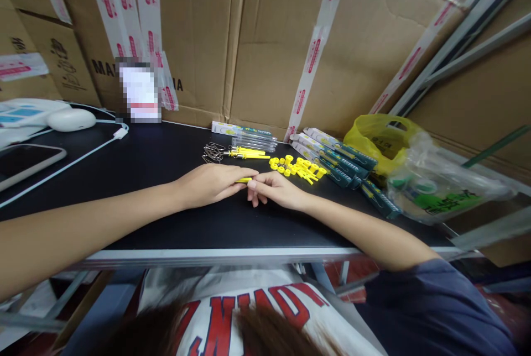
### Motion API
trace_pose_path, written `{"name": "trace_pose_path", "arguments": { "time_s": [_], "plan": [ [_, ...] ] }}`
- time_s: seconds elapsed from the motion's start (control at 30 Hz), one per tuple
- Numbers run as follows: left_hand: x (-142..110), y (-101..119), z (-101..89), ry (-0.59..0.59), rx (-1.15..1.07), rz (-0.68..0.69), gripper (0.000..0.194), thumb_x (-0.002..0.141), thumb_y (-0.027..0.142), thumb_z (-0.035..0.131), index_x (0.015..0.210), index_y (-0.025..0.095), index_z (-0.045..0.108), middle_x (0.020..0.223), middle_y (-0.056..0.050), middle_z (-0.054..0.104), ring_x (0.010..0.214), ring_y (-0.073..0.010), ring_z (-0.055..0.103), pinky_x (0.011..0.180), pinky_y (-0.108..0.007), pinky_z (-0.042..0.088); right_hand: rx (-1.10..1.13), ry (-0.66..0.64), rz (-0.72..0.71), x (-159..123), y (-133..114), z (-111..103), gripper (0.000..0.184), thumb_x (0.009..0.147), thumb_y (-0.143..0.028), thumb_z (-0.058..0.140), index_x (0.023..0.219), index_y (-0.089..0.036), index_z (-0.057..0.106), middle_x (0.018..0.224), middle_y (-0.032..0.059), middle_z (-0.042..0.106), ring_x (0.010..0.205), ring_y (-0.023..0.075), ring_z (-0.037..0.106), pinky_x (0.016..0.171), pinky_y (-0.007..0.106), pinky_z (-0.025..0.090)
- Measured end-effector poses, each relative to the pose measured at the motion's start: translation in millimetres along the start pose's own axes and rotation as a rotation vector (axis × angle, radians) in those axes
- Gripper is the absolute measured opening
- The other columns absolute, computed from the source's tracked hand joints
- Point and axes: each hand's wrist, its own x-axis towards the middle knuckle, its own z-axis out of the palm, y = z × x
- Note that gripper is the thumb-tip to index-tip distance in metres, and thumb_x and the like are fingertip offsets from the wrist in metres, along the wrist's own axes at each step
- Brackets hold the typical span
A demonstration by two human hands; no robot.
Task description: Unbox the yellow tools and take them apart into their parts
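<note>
My left hand [211,183] and my right hand [276,189] meet over the black table [157,201], fingertips pinched together on a small yellow pen part [244,179]. Both hands are closed on it. Just beyond them lies a heap of small yellow caps [296,168]. Several yellow pen bodies [246,153] and clear tubes [254,141] lie behind, with a bunch of metal clips [213,152] to their left.
Packaged pens in green-and-white sleeves [334,160] lie at the right beside a yellow bag [379,140] and a clear plastic bag [440,184]. A phone [25,160], a white device [37,115] and cable sit at the left. Cardboard boxes [265,41] wall the back.
</note>
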Motion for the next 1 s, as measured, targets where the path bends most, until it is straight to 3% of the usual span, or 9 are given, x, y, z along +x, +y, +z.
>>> {"name": "trace_pose_path", "arguments": {
  "time_s": [0.2, 0.43, 0.57, 0.7, 0.87, 1.0],
  "plan": [
    [-0.2, 0.5, -0.5, 0.000, 0.027, 0.007, 0.038, 0.094, 0.029, 0.041, 0.130, 0.019, 0.048, 0.118, -0.007, 0.065, 0.101, -0.0186, 0.064, 0.082, -0.026, 0.049, 0.005, -0.008, 0.017, 0.3, 2.2, 0.6, 0.039, 0.085, -0.048, 0.055, 0.083, -0.011, 0.066, 0.060, 0.0001, 0.060, 0.053, 0.0070, 0.050, 0.050, 0.018, 0.039],
    [-0.2, 5.4, -1.2, 0.001, 0.032, -0.009, 0.036, 0.095, 0.030, 0.039, 0.130, 0.022, 0.045, 0.111, -0.005, 0.067, 0.092, -0.0175, 0.067, 0.076, -0.025, 0.049, 0.024, 0.009, 0.032, 0.6, 3.9, 1.0, 0.036, 0.080, -0.048, 0.062, 0.079, -0.011, 0.063, 0.059, -0.0014, 0.059, 0.051, 0.0067, 0.049, 0.049, 0.018, 0.039],
    [-1.1, 5.7, -0.8, 0.080, 0.054, -0.045, 0.027, 0.095, 0.030, 0.038, 0.117, 0.019, 0.050, 0.100, -0.006, 0.068, 0.086, -0.0175, 0.066, 0.073, -0.025, 0.048, -0.018, -0.036, 0.054, -0.2, 1.1, -0.2, 0.039, 0.082, -0.048, 0.060, 0.076, -0.010, 0.066, 0.057, -0.0007, 0.058, 0.052, 0.0067, 0.048, 0.051, 0.018, 0.038],
    [-1.6, 5.6, -2.1, 0.149, 0.068, 0.012, 0.021, 0.094, 0.028, 0.039, 0.104, 0.018, 0.054, 0.091, -0.005, 0.066, 0.080, -0.0160, 0.065, 0.068, -0.023, 0.046, 0.011, -0.069, 0.027, 0.2, -0.6, -2.6, 0.037, 0.087, -0.045, 0.053, 0.090, -0.010, 0.067, 0.057, -0.0017, 0.058, 0.052, 0.0067, 0.047, 0.052, 0.019, 0.038],
    [-2.0, 5.4, -2.4, 0.123, 0.170, 0.165, 0.025, 0.096, 0.026, 0.035, 0.110, 0.018, 0.054, 0.086, -0.003, 0.062, 0.078, -0.0152, 0.062, 0.065, -0.022, 0.043, 0.135, 0.007, 0.033, 4.0, 6.0, -6.2, 0.028, 0.085, -0.039, 0.054, 0.087, -0.012, 0.063, 0.057, -0.0023, 0.060, 0.046, 0.0054, 0.045, 0.043, 0.017, 0.032],
    [-2.3, 2.3, -1.3, 0.082, 0.222, 0.148, 0.026, 0.097, 0.026, 0.035, 0.112, 0.021, 0.055, 0.084, -0.002, 0.060, 0.076, -0.0140, 0.060, 0.063, -0.021, 0.041, 0.249, 0.083, 0.036, 6.2, 11.7, -6.1, 0.025, 0.085, -0.037, 0.054, 0.087, -0.013, 0.061, 0.058, -0.0024, 0.061, 0.045, 0.0053, 0.047, 0.041, 0.016, 0.033]
  ]
}}
